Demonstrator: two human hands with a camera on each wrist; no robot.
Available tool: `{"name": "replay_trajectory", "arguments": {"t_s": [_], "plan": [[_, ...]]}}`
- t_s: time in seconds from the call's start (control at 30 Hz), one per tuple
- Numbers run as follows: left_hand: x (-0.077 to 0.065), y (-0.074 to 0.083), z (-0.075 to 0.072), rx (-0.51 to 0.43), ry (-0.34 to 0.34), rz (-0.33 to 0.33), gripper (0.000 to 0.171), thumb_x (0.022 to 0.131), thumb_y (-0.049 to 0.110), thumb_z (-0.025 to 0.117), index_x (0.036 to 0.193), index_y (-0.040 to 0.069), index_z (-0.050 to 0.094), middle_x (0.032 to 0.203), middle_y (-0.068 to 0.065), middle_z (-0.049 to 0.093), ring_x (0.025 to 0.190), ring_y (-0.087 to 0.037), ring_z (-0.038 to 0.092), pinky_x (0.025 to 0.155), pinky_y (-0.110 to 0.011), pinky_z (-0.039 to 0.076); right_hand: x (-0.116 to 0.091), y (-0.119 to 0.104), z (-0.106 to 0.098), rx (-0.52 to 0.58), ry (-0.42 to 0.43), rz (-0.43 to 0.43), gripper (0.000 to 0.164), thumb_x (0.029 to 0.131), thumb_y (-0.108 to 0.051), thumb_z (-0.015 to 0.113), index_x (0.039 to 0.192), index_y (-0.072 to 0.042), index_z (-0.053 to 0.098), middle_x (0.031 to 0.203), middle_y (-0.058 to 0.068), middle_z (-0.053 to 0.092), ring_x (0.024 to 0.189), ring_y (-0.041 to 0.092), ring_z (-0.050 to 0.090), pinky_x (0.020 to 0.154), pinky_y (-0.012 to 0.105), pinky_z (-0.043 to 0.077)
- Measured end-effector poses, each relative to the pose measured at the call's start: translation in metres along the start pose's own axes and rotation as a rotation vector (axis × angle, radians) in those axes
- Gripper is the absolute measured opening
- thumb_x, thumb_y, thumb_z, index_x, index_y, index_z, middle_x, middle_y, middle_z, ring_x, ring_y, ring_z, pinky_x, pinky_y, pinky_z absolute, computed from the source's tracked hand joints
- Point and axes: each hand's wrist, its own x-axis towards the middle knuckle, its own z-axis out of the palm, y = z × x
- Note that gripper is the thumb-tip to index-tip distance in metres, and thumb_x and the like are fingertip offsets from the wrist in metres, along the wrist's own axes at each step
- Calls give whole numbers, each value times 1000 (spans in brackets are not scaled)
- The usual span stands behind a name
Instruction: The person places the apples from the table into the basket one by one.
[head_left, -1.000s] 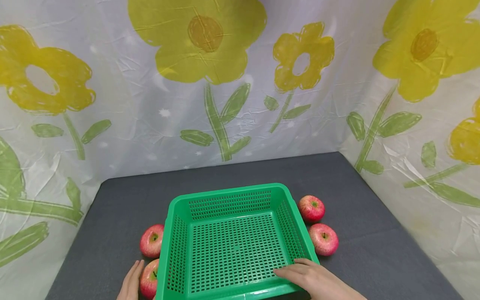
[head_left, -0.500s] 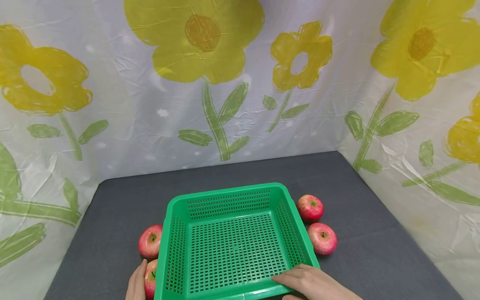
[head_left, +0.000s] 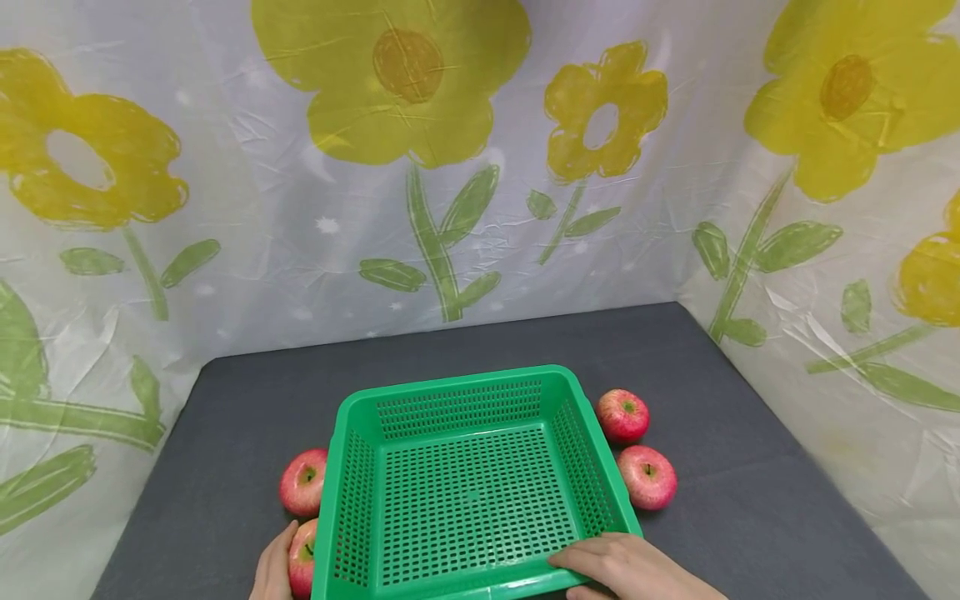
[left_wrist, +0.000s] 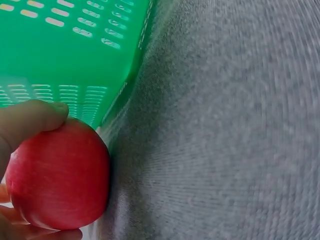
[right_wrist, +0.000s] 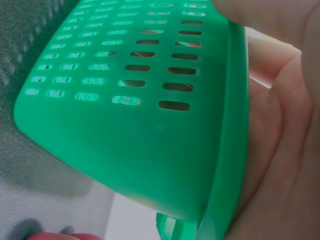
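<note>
My left hand (head_left: 273, 568) holds the near-left apple (head_left: 302, 560), which is red with yellow near its stem and sits beside the basket. In the left wrist view, the thumb lies on one side of this apple (left_wrist: 60, 175) and fingers curl round the other. The green plastic basket (head_left: 457, 383) has slotted walls and floor, with nothing inside. At its near right corner my right hand (head_left: 630, 567) grips the rim. The right wrist view shows the thumb outside the basket wall (right_wrist: 125, 145) and fingers over the rim's other side.
Another apple (head_left: 304, 483) lies farther back along the basket's left side. Two more apples, the far right one (head_left: 623, 416) and the nearer one (head_left: 648, 477), sit along its right side. Dark grey cloth (head_left: 735, 500) covers the table; flower-printed sheeting (head_left: 300, 208) hangs behind.
My left hand has moved right, from beside the near-left apple to a hold on it. My right hand has slid slightly down on the rim, its thumb now showing below. The basket stays put.
</note>
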Motion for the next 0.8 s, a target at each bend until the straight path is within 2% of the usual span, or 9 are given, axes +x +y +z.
{"name": "replay_trajectory", "arguments": {"t_s": [0.07,0.2,0.27,0.3,0.37,0.5,0.6,0.7,0.8], "plan": [[0,3,0,-3,1,-27,73,63,22,77,124,-1,44,114,-14,48,98,-25,48,77,-1,27,-1,1,0,6,5,-6,24,87,-23,56,110,-16,58,100,-13,59,90,-1,55,75,16,45],[-2,6,-4,-25,-26,-99,71,69,25,74,125,-3,41,116,-18,44,102,-31,44,83,-31,41,-2,2,1,25,6,-12,23,87,-23,56,109,-16,59,99,-13,58,89,-2,54,75,15,45],[-3,7,-8,-31,-27,-147,79,66,29,77,127,-1,38,118,-18,43,102,-33,42,78,-47,41,-1,2,1,29,11,-22,23,87,-22,56,109,-16,59,99,-13,58,89,-2,54,75,15,45],[-3,8,-11,-27,-22,-169,83,63,30,79,128,0,37,118,-19,42,102,-34,42,79,-49,41,-1,2,1,36,12,-22,23,87,-21,56,108,-16,58,99,-14,58,89,-2,54,75,14,44],[-3,9,-15,-26,4,-216,86,61,32,80,129,2,37,117,-18,42,101,-34,41,78,-50,40,-1,2,1,39,14,-24,23,86,-21,57,108,-16,58,99,-14,58,89,-3,54,75,14,44],[3,12,-19,-19,147,-260,87,53,30,83,126,5,43,113,-18,46,95,-34,43,75,-49,39,0,2,1,45,20,-25,23,86,-20,57,109,-18,58,99,-15,58,88,-3,54,75,14,44],[13,13,-25,14,235,-225,89,47,24,85,124,3,46,109,-19,49,90,-35,47,71,-48,40,0,3,1,46,24,-29,23,86,-19,57,109,-18,58,98,-15,58,88,-3,54,75,14,44],[25,18,-37,65,255,-180,89,44,21,85,122,0,47,106,-20,51,88,-34,49,69,-43,42,1,3,1,49,30,-32,22,86,-19,57,108,-17,58,98,-15,58,88,-4,53,75,14,44],[39,29,-47,55,239,-152,85,45,21,85,119,-1,48,104,-20,52,87,-33,49,67,-43,41,0,2,1,50,32,-25,21,86,-20,57,107,-17,59,97,-15,57,87,-4,53,75,14,44]]}}
